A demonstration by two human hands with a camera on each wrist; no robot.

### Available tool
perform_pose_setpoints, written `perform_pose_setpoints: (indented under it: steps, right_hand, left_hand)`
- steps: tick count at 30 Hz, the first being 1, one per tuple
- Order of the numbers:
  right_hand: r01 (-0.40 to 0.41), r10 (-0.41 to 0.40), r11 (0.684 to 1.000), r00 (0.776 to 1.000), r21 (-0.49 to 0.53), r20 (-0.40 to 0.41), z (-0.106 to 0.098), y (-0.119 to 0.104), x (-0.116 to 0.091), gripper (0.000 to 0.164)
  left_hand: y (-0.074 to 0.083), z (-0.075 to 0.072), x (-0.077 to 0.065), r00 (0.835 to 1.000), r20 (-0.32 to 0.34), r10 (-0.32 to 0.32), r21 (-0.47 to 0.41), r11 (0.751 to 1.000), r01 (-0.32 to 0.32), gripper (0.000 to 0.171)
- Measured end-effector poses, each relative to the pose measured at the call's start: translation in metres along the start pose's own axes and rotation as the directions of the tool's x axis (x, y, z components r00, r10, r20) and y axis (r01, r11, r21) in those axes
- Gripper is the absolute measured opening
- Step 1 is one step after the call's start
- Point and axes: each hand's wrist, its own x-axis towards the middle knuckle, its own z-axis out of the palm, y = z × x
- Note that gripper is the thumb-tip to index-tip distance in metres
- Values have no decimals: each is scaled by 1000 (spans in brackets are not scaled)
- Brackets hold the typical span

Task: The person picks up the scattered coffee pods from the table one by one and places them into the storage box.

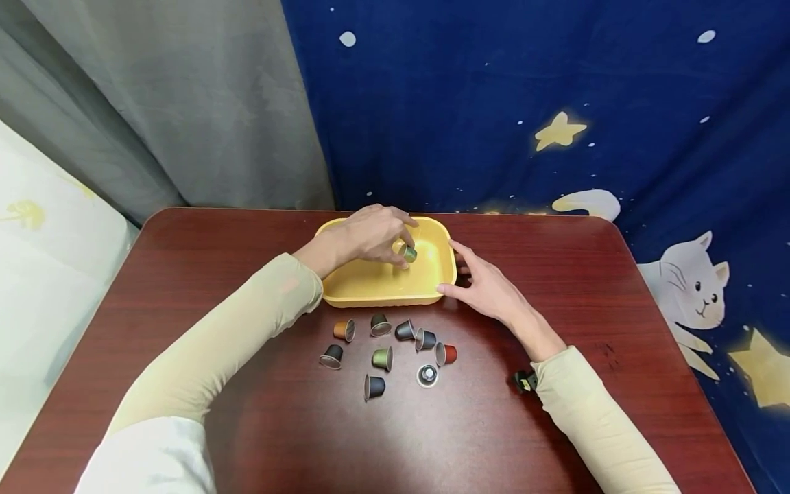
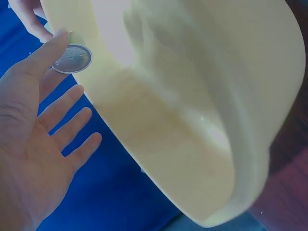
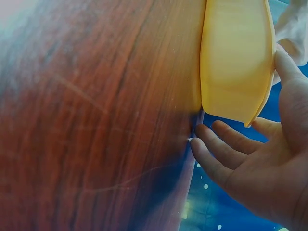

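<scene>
Between thumb and index finger, my left hand point(image 1: 375, 233) pinches a green coffee capsule point(image 1: 410, 253) over the inside of a yellow plastic tub point(image 1: 384, 300). The left wrist view shows the capsule's silver lid point(image 2: 73, 58) turned toward the camera, with the other fingers spread. My right hand point(image 1: 487, 285) is at the tub's right end, thumb at the near corner of the rim and index finger at the far one. In the right wrist view its fingers point(image 3: 214, 161) lie loosely extended beside the tub's end wall.
Several capsules lie in front of the tub, among them an orange one point(image 1: 341, 331), a green one point(image 1: 380, 359), a red one point(image 1: 448, 354) and dark ones. One dark capsule point(image 1: 427, 374) stands on its lid. Curtains point(image 1: 469, 103) hang behind the reddish-brown table point(image 1: 259, 412).
</scene>
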Motion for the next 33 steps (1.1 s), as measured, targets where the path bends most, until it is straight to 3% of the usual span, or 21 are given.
perform_pose_setpoints:
  steps: [16,27,33]
  right_hand:
    - [4,-4,1000,1000,-5,2,0,1,1,94]
    - [22,-22,1000,1000,14,-5,1,2,1,94]
    - [18,-18,1000,1000,12,-1,0,3,1,94]
  left_hand:
    - [-2,8,10,999,-32,3,-31,1000,-4,37]
    - [-3,5,20,1000,18,11,-6,1000,-11,40]
    - [-3,6,23,999,6,39,-6,999,-39,39]
